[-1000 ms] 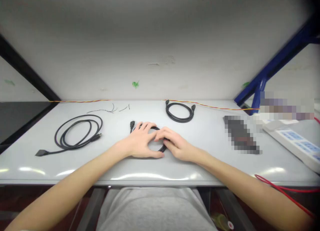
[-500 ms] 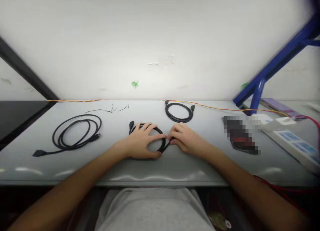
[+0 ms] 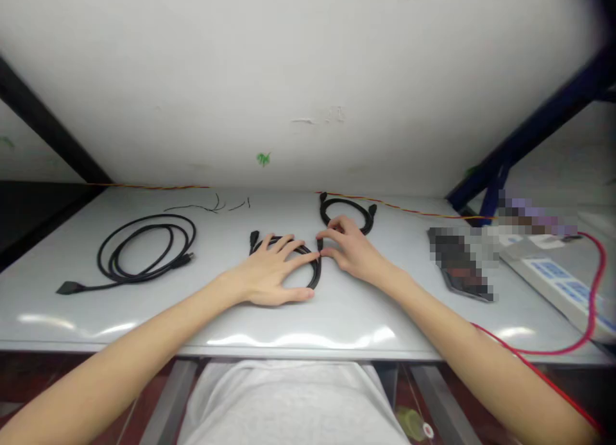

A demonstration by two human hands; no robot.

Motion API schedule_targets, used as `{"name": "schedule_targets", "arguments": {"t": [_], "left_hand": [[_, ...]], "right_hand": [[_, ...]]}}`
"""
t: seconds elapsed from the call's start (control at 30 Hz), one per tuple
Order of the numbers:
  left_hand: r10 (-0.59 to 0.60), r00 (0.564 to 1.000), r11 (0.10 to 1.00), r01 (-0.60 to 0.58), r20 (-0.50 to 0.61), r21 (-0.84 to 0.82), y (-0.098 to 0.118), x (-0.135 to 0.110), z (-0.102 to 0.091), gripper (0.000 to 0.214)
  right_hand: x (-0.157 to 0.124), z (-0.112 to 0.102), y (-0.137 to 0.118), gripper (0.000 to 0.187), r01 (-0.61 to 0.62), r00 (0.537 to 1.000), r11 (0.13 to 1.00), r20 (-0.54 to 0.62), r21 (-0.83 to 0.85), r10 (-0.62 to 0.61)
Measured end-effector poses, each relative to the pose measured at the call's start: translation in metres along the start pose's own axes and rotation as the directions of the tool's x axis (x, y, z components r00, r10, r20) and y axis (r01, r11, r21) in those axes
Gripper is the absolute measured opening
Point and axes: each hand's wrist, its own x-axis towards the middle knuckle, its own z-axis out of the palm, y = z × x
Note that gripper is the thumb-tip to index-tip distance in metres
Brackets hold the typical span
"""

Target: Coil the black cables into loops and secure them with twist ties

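A black cable point(image 3: 316, 275) lies coiled on the light grey table in front of me. My left hand point(image 3: 269, 273) rests flat across this coil with its fingers spread, covering much of its left side. One dark connector point(image 3: 255, 238) of the cable sticks up beyond the hand. At the coil's right edge, my right hand point(image 3: 355, 251) pinches the other black plug point(image 3: 320, 244) between thumb and fingers, pointing away from me. Just behind that hand is a second neatly coiled black cable point(image 3: 349, 203), partly covered by the fingers.
A looser black cable point(image 3: 144, 278) lies at left. Thin wire scraps point(image 3: 206, 208) and a yellow-red twisted wire point(image 3: 399, 206) lie near the wall. At right are a blurred dark object point(image 3: 459, 265), a white power strip point(image 3: 553, 275), a red cord point(image 3: 594, 291) and a blue frame point(image 3: 520, 127).
My right hand has moved slightly away from me and brought the cable's end from pointing outward to lying along the coil's right edge. My left hand stays flat on the coil.
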Motion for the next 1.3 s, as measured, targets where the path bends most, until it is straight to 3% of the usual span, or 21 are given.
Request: {"name": "schedule_targets", "arguments": {"t": [0.2,0.37,0.47,0.57,0.63,0.7,0.77,0.87,1.0,1.1,1.2,1.3], "left_hand": [[-0.064,0.994,0.997,0.06,-0.09,-0.051,-0.007,0.001,0.012,0.064],[-0.019,0.979,0.987,-0.015,-0.201,-0.162,-0.011,-0.002,0.011,0.057],[-0.1,0.914,0.984,0.033,-0.394,-0.175,-0.013,-0.014,0.005,0.043],[-0.322,0.779,0.934,0.356,-0.538,-0.044,-0.014,-0.036,-0.002,0.029],[-0.497,0.711,0.825,0.565,-0.497,-0.016,-0.013,-0.052,-0.004,0.034],[-0.628,0.686,0.753,0.656,-0.367,-0.06,-0.011,-0.063,-0.005,0.04],[-0.653,0.699,0.75,0.65,-0.29,-0.121,-0.009,-0.068,-0.004,0.04],[-0.624,0.706,0.773,0.62,-0.335,-0.134,-0.009,-0.064,-0.004,0.037],[-0.682,0.653,0.72,0.679,-0.329,-0.144,-0.014,-0.06,-0.006,0.037],[-0.742,0.598,0.668,0.702,-0.305,-0.249,-0.013,-0.06,-0.005,0.037],[-0.751,0.58,0.658,0.627,-0.314,-0.417,-0.008,-0.057,0.0,0.04],[-0.752,0.588,0.612,0.455,-0.298,-0.647,-0.003,-0.052,0.003,0.05]], "right_hand": [[0.001,0.022,-0.033,0.023,-0.245,0.968,0.958,-0.018,0.148,0.25],[-0.001,0.027,-0.061,0.026,-0.326,0.945,0.945,0.019,-0.027,0.326],[0.0,0.028,-0.068,0.028,-0.343,0.937,0.933,0.031,-0.108,0.348],[0.0,0.028,-0.069,0.03,-0.351,0.933,0.927,0.033,-0.131,0.358],[0.001,0.028,-0.069,0.03,-0.345,0.935,0.929,0.031,-0.132,0.352],[0.001,0.027,-0.07,0.03,-0.347,0.934,0.929,0.036,-0.131,0.354],[0.002,0.026,-0.07,0.03,-0.364,0.926,0.923,0.055,-0.128,0.373],[0.003,0.023,-0.07,0.027,-0.367,0.921,0.921,0.09,-0.129,0.379],[0.005,0.018,-0.07,0.028,-0.35,0.924,0.924,0.104,-0.155,0.367],[0.005,0.016,-0.069,0.03,-0.375,0.912,0.911,0.108,-0.171,0.396],[0.005,0.016,-0.066,0.029,-0.381,0.91,0.907,0.101,-0.177,0.402],[0.004,0.016,-0.064,0.028,-0.37,0.914,0.911,0.102,-0.18,0.392]]}}
